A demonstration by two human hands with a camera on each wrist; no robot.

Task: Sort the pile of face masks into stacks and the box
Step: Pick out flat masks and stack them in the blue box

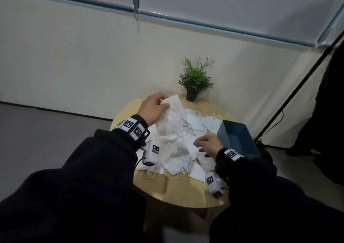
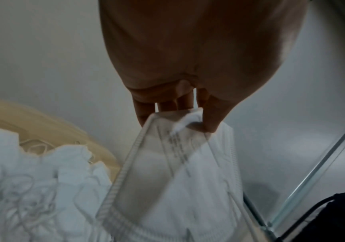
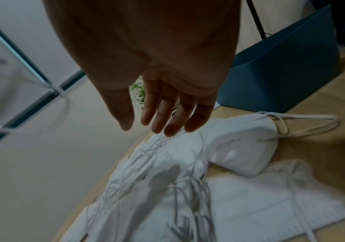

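Note:
A pile of white face masks (image 1: 178,149) with tangled ear loops covers the middle of a round wooden table (image 1: 173,192). My left hand (image 1: 154,106) is raised over the far side of the pile and pinches the top edge of one folded white mask (image 1: 174,105), which hangs down from thumb and fingers (image 2: 209,117); the held mask (image 2: 173,176) fills the left wrist view. My right hand (image 1: 206,145) hovers low over the pile's right side, fingers (image 3: 167,117) relaxed and holding nothing. A blue box (image 1: 238,139) stands at the table's right edge, just beyond my right hand.
A small potted plant (image 1: 194,80) stands at the table's far edge against the pale wall. A black stand pole (image 1: 297,90) slants up on the right, with a dark-clothed person (image 1: 329,112) behind it. Grey floor surrounds the table.

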